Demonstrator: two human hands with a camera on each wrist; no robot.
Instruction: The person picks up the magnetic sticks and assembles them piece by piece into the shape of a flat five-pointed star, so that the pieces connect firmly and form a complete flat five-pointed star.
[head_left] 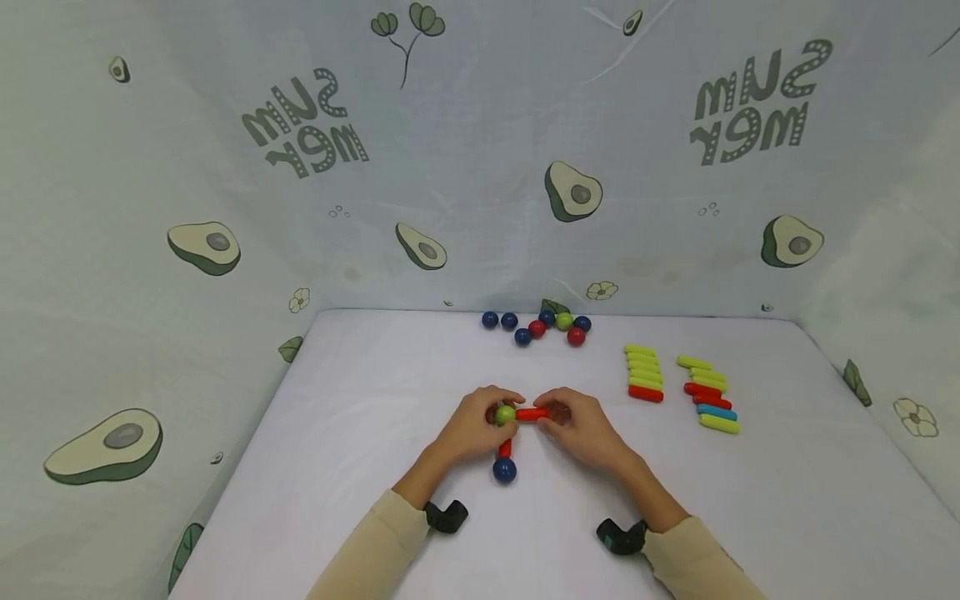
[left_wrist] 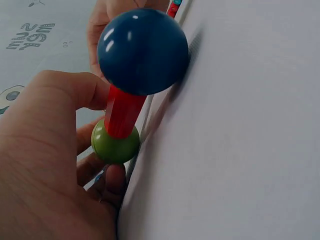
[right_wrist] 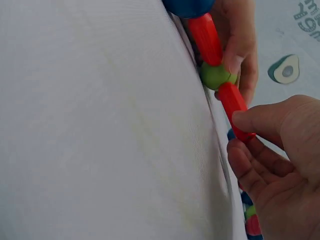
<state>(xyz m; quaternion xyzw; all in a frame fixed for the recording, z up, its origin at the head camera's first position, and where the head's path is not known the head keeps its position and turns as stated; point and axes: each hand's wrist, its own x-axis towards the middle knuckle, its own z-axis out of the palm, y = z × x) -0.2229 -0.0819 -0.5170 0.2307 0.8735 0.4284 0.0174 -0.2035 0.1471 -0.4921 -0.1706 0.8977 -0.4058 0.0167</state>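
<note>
My left hand [head_left: 474, 423] grips a green ball [head_left: 506, 415] between thumb and fingers, low over the white table. A red rod [left_wrist: 123, 112] runs from that ball toward me and ends in a dark blue ball [head_left: 505, 470]. On the ball's right side a second red rod [right_wrist: 233, 111] meets it. My right hand [head_left: 583, 427] pinches this rod near its outer end with thumb and fingertips. The two rods stand roughly at a right angle in the head view. In the left wrist view, the right hand is partly hidden behind the blue ball.
Several blue, red and green balls [head_left: 537, 329] lie along the table's back edge. To the right are two groups of rods: one mostly yellow-green with a red one [head_left: 646, 393], the other with yellow-green, red and blue rods [head_left: 717, 412]. A printed cloth [head_left: 480, 250] hangs behind the table.
</note>
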